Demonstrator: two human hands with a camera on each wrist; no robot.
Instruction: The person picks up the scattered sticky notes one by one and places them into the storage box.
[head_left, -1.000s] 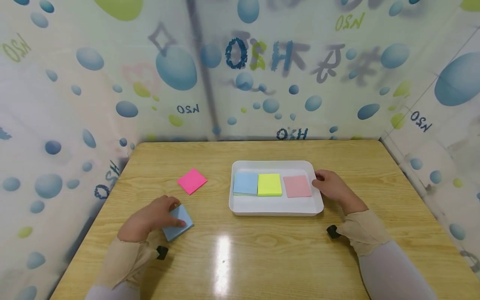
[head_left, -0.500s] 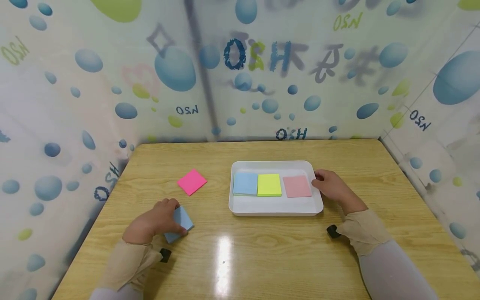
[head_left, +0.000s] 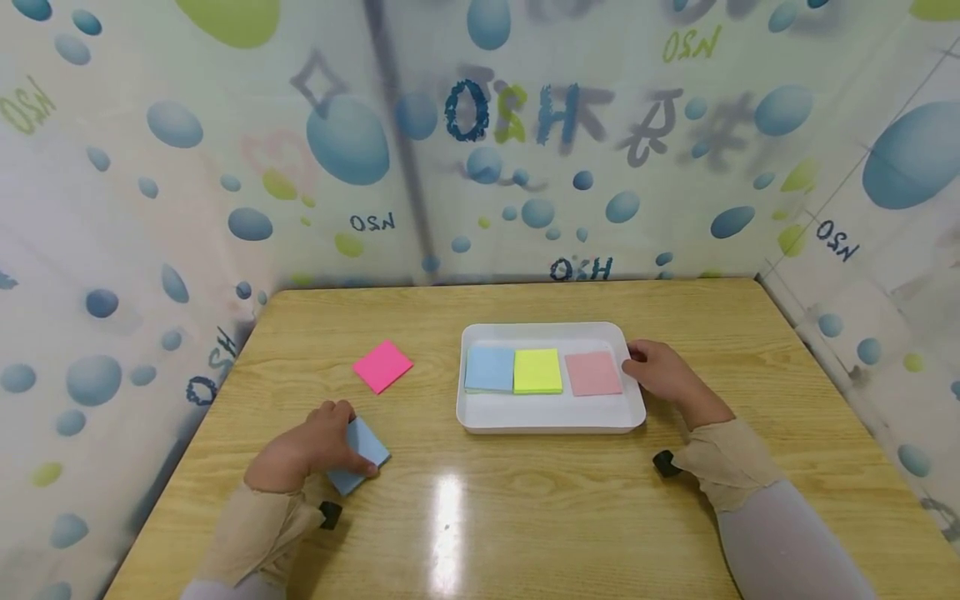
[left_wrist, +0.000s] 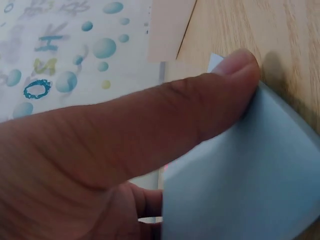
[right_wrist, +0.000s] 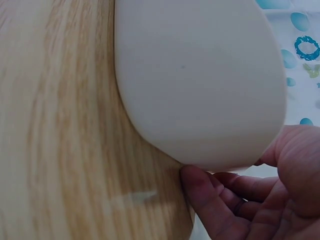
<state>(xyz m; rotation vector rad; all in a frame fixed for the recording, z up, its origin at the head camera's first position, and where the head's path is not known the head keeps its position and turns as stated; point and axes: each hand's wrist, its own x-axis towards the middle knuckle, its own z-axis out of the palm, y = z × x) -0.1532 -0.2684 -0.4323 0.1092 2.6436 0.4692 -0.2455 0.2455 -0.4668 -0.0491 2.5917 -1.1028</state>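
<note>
My left hand [head_left: 300, 452] grips a light blue sticky-note pad [head_left: 367, 444] at the left front of the table, the thumb along its near right edge and the fingers at the far side. In the left wrist view the thumb presses against the edge of this blue pad [left_wrist: 245, 160]. My right hand [head_left: 666, 372] pinches the right end of a white tray [head_left: 547, 419], thumb at the rim. The right wrist view shows fingertips against the tray's wall [right_wrist: 200, 80]. Inside lie a blue pad [head_left: 490, 369], a yellow pad [head_left: 537, 372] and a pale pink pad [head_left: 593, 374].
A bright pink sticky-note pad [head_left: 383, 367] lies on the wooden table [head_left: 517, 517], left of the tray and beyond my left hand. Patterned cloth [head_left: 480, 208] rises behind the table's far edge and along both sides.
My left hand has shifted slightly right over the blue pad, its thumb going from the pad's top to the near right edge. The right hand keeps its hold on the tray.
</note>
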